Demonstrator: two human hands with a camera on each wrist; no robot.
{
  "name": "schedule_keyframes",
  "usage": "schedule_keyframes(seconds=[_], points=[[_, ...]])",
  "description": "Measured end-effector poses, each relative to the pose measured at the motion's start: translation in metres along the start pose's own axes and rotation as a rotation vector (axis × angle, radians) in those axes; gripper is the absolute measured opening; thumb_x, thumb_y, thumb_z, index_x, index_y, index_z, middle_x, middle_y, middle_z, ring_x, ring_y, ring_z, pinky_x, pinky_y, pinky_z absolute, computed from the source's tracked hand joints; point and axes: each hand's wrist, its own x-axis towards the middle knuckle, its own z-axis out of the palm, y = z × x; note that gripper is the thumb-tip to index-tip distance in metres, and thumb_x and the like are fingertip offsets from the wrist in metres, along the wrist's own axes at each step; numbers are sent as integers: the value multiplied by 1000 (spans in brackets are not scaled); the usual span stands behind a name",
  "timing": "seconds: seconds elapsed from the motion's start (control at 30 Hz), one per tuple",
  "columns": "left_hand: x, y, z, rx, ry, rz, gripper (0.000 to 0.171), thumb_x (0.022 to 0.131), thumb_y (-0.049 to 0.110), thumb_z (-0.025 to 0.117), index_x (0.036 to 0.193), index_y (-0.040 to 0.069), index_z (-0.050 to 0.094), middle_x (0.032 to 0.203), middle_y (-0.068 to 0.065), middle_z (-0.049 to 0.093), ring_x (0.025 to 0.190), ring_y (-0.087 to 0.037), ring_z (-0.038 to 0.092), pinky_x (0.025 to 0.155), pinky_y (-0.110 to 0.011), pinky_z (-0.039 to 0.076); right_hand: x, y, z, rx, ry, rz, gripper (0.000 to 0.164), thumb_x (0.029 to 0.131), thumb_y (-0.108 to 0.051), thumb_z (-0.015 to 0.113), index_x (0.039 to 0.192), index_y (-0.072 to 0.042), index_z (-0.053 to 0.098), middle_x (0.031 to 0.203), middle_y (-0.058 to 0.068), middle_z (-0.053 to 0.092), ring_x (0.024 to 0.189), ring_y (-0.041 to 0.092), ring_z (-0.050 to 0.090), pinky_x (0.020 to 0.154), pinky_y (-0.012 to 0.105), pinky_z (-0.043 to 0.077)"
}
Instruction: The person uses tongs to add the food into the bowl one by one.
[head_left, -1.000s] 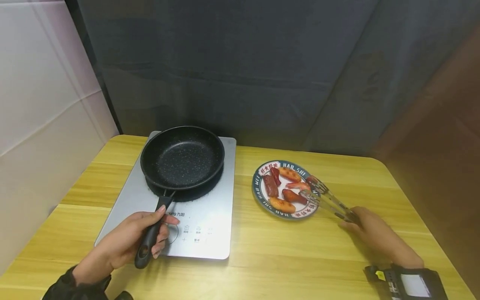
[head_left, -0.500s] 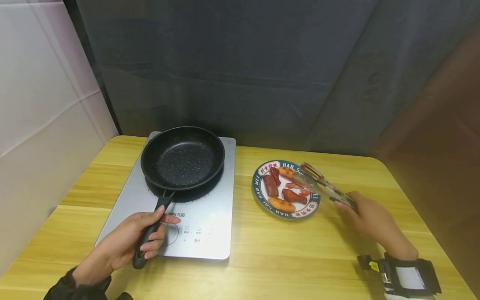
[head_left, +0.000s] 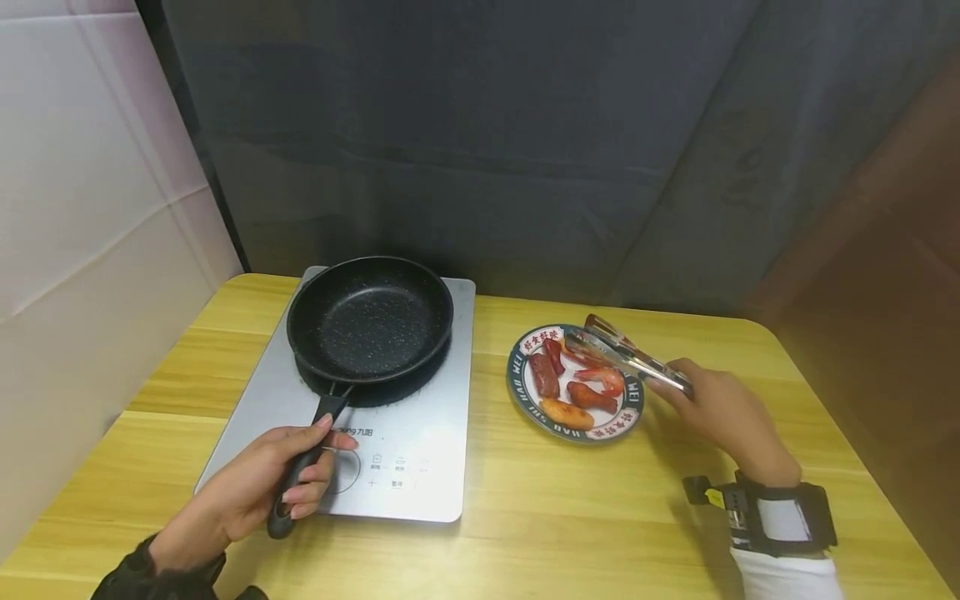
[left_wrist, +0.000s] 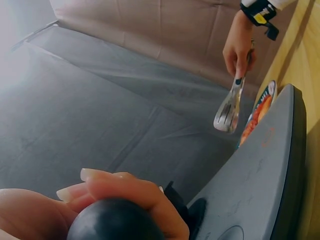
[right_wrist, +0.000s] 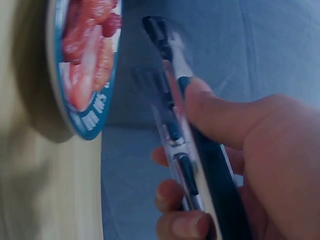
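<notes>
Black, white-speckled round frying pan [head_left: 371,325] sits on the silver-grey, flat rectangular induction cooker [head_left: 435,400], left part of the table [head_left: 555,517], which is yellow wood with visible grain. Pan's inside shows bare dark coating. Its straight black handle [head_left: 282,508] slants toward the person, over the cooker's front edge.

Left hand [head_left: 281,471] grips this handle: thumb along the top, fingers curled round it, one finger reaching out over the cooker. Black sleeve [head_left: 161,575] at that wrist.

Right hand [head_left: 723,412] holds a pair of shiny silver metal tongs [head_left: 637,362], fingers and thumb closed about the two arms. Tongs' slotted tips stand apart, over the far right part of a round white plate with a dark teal lettered rim [head_left: 516,398]. Right wrist view shows a gap between tongs and plate; tips blurred there.

Plate lies right of the cooker, well apart from it. On it: a brown oblong meat piece [head_left: 543,375], a small dark red piece [head_left: 553,354], an orange-pink shrimp [head_left: 607,380], a reddish-brown drumstick [head_left: 592,397], a yellow-orange browned oblong piece [head_left: 567,413] at the near side. Another piece partly hidden under the tips.

Dark grey cloth [head_left: 450,150] hangs behind.
</notes>
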Motion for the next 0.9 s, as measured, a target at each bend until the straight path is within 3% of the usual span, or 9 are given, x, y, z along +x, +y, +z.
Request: schedule_keyframes(seconds=[0.2, 0.3, 0.47, 0.7, 0.9], points=[[1, 0, 2, -14, 4, -6, 34, 105, 32, 34, 109, 2, 50, 67, 5, 46, 51, -6, 39, 47, -18, 41, 11, -2, -7, 11, -63, 45, 74, 90, -62, 49, 124, 3, 54, 78, 9, 58, 67, 26, 52, 52, 34, 41], [1, -1, 2, -26, -10, -5, 31, 106, 32, 33, 105, 4, 48, 67, 5, 44, 51, -6, 39, 47, -17, 40, 15, -2, -9, 12, -81, 56, 77, 89, -65, 48, 123, 4, 55, 85, 14, 62, 71, 29, 54, 57, 40, 46], [2, -3, 0, -69, -62, 5, 29, 106, 30, 29, 98, 8, 46, 68, 6, 42, 51, -6, 39, 47, -17, 40, 21, -3, -10, 17, -104, 50, 73, 89, -61, 53, 121, 4, 58, 95, 19, 65, 77, 33, 58, 65, 51, 51], [6, -3, -6, -162, -163, -1, 31, 107, 26, 23, 97, 10, 47, 71, 5, 43, 54, -6, 41, 50, -17, 41, 26, -5, -10, 41, -149, 70, 70, 89, -60, 54, 121, 3, 58, 93, 17, 64, 79, 33, 56, 64, 49, 50], [8, 0, -7, -174, -155, -42, 28, 107, 27, 25, 97, 10, 46, 70, 5, 42, 53, -6, 38, 49, -17, 40, 28, -4, -7, 42, -155, 71, 67, 88, -57, 59, 118, 3, 59, 92, 18, 65, 79, 34, 57, 63, 50, 50]])
